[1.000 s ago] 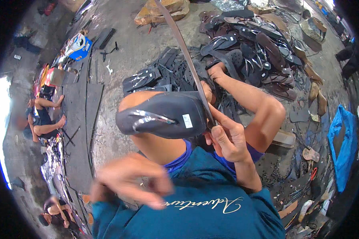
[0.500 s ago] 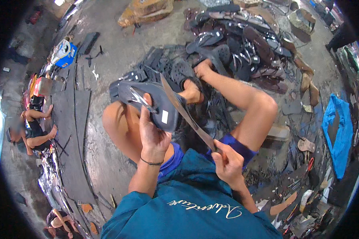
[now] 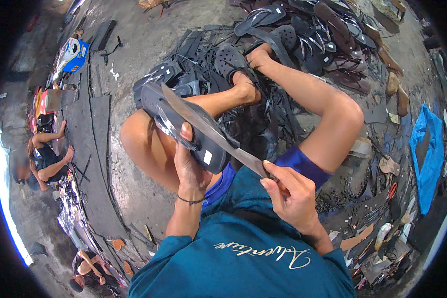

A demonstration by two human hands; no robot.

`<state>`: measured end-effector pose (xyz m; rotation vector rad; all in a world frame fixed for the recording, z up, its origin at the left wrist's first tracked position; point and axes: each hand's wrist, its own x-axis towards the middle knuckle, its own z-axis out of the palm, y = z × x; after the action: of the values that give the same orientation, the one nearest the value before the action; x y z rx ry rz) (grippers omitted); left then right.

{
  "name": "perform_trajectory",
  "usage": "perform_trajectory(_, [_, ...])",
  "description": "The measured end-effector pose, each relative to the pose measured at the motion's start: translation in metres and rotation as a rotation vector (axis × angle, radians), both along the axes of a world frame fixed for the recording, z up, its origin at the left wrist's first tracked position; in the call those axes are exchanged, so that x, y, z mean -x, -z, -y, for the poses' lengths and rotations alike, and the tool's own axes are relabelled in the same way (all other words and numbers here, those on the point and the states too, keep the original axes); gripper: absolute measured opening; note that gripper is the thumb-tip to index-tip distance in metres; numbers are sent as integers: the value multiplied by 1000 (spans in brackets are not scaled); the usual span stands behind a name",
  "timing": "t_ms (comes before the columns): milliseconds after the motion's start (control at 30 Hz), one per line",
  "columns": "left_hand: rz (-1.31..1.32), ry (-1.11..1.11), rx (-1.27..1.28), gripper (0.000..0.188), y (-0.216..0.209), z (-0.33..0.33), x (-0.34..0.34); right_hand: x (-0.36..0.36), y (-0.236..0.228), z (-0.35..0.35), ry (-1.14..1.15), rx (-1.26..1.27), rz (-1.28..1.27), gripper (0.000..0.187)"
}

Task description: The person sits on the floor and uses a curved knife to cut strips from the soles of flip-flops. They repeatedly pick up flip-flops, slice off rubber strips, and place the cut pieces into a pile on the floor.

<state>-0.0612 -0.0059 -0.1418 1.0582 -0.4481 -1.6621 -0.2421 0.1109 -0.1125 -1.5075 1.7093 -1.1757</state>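
1. Nearest, below and right of the dark flip-flop [image 3: 203,141], the right hand [image 3: 295,196] is closed round the near end of a long knife [image 3: 208,126]; a handle, if any, is hidden in the fist.
2. The left hand [image 3: 189,166] has the flip-flop pinched, thumb on top by the strap [image 3: 169,125], fingers out of sight underneath. The flip-flop is tilted over the left thigh.
3. The blade lies along the flip-flop's right edge; whether it touches cannot be told. The thumb is close to it, so a twist of the flip-flop in that one-handed pinch could bring skin or strap onto the edge.
4. Just left of and below the flip-flop is the bare left knee [image 3: 139,136]; an overshoot from too much force could nick the leg.
5. Beyond the flip-flop, dark strips [image 3: 191,47] lie beside a perforated clog [image 3: 229,57]; a foot shifting there could jolt the grip.
6. Farther, up and right of the flip-flop, is a flip-flop pile [image 3: 328,37]; well left of it, a seated person [image 3: 47,158].
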Motion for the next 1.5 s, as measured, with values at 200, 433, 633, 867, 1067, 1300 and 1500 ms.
perform_trajectory(200, [209, -32, -53, 49, 16, -17, -6, -8, -2, 29, -61, -26, 11, 27])
perform_trajectory(433, [105, -7, 2, 46, 20, -20, -13, -24, 1, 57, -114, 21, 68, 26])
perform_trajectory(633, [145, -70, -16, 45, 21, -19, -18, -23, 17, 34, -84, 51, 20, 27])
perform_trajectory(867, [195, 105, -73, 52, 36, -35, -38, -24, 22, 54, -155, 5, 47, 25])
perform_trajectory(1067, [276, 234, 86, 44, 22, -22, -23, -16, 35, 98, -229, -411, 652, 28])
perform_trajectory(1300, [1057, 742, 523, 40, -39, 158, -32, 88, -39, 162, 390, -239, 510, 33])
perform_trajectory(1500, [1720, 1427, 683, 42, 90, 304, -72, 144, -23, 185, 464, 163, 787, 44])
